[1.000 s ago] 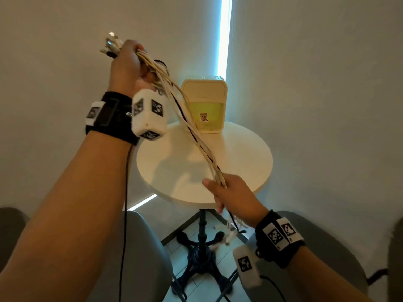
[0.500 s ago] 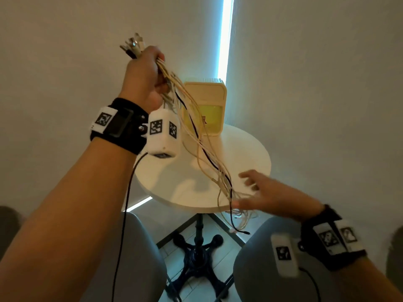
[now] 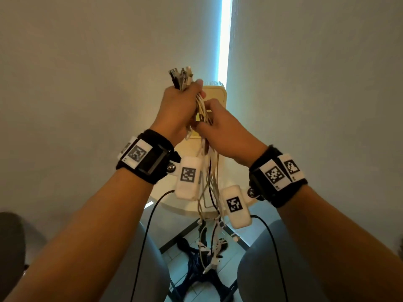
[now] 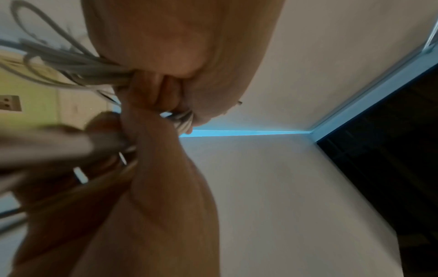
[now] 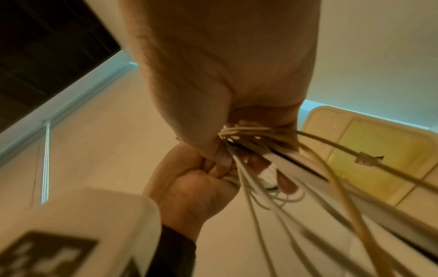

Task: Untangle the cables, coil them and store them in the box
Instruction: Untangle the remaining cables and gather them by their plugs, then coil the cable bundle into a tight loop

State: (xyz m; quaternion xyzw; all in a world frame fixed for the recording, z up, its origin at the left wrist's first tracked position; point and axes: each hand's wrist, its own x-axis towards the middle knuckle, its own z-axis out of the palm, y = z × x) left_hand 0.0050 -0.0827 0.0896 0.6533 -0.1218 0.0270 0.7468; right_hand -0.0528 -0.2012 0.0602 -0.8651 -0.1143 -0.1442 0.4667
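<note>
A bundle of cream and white cables (image 3: pixel 209 184) with one black one hangs in front of me. My left hand (image 3: pixel 178 105) grips it near the top, with the plug ends (image 3: pixel 181 77) sticking up out of the fist. My right hand (image 3: pixel 220 125) grips the same cables just below, touching the left hand. In the right wrist view the fingers (image 5: pixel 246 131) close on the cables (image 5: pixel 331 168) above the left fist (image 5: pixel 189 183). The loose ends (image 3: pixel 209 253) dangle below the table edge. The cream box (image 3: pixel 214 94) stands behind my hands, mostly hidden.
The round cream table (image 3: pixel 185 207) carries the box at its far side. Its black pedestal base (image 3: pixel 196 264) stands on the tiled floor between two grey rounded shapes (image 3: pixel 261 269). Plain walls meet close behind at a bright vertical light strip (image 3: pixel 224 40).
My right hand let go of the bundle's lower part by the table edge, rose, and now grips it just under my left hand. The left hand moved right; the cables hang straight down.
</note>
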